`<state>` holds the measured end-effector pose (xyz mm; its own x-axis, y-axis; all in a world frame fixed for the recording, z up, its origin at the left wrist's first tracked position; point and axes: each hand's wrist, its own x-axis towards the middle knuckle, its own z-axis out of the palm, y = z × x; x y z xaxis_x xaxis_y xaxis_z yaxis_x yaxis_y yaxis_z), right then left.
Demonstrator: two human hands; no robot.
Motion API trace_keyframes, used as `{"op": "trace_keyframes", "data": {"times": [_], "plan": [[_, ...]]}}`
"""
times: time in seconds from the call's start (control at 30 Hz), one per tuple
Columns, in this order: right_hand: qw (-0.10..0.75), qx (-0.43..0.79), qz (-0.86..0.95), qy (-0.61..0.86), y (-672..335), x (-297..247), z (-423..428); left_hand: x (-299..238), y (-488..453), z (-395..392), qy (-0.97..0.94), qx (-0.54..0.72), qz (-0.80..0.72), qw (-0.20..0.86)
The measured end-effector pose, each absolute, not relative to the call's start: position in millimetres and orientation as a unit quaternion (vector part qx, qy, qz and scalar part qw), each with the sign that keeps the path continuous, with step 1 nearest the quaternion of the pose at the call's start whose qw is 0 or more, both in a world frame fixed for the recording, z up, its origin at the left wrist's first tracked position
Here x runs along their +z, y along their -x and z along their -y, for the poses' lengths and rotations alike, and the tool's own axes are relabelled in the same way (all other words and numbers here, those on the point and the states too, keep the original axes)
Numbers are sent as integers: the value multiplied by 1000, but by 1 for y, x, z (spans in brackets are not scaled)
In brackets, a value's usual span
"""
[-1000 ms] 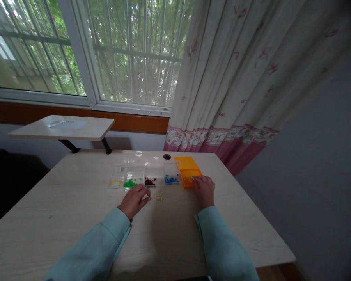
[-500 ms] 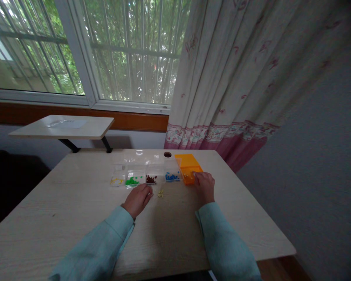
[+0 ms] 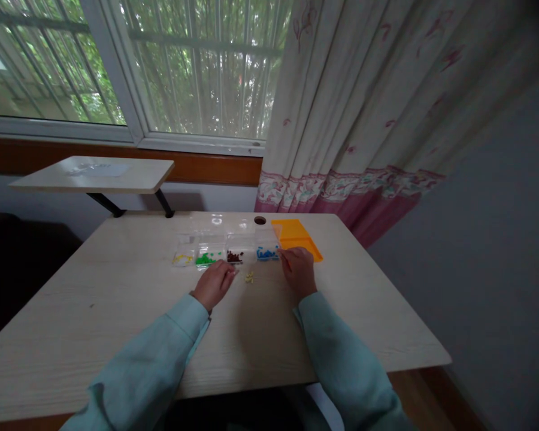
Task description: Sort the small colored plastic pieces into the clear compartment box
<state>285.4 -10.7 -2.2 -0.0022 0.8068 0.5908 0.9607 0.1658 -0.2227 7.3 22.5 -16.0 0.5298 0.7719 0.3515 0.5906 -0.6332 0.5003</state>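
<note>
My left hand (image 3: pixel 214 284) rests knuckles-up on the pale wooden table (image 3: pixel 117 311), fingers curled loosely, just left of a small pile of pale beads (image 3: pixel 250 276). My right hand (image 3: pixel 298 270) is closed in a pinch on a thin tool I cannot make out, at the near edge of the orange tray (image 3: pixel 296 237). A clear compartment box (image 3: pixel 224 250) lies beyond both hands, with yellow, green, dark red and blue beads in separate cells.
A round cable hole (image 3: pixel 260 220) is in the table's far edge. A smaller side table (image 3: pixel 94 173) stands at the back left under the window. A flowered curtain (image 3: pixel 363 120) hangs at the back right. The table's right edge drops to the floor.
My right hand has moved left, from the orange tray's near end towards the blue bead cell. The view has tilted down a little. The left hand stays by the pale beads.
</note>
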Motion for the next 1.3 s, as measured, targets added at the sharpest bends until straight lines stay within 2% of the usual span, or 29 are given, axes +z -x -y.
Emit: {"op": "trace_keyframes", "data": {"times": [0.3, 0.6, 0.77, 1.3], "plan": [[303, -103, 702, 637, -281, 3, 13, -13, -12, -20, -762, 403, -433, 263], [294, -104, 713, 628, -280, -2, 11, -13, -20, -19, -623, 480, -410, 462], [306, -103, 717, 618, -276, 2, 12, -5, -25, -16, -554, 469, -398, 561], [333, -75, 784, 519, -245, -3, 19, -5, -26, -11, -533, 453, -396, 595]]}}
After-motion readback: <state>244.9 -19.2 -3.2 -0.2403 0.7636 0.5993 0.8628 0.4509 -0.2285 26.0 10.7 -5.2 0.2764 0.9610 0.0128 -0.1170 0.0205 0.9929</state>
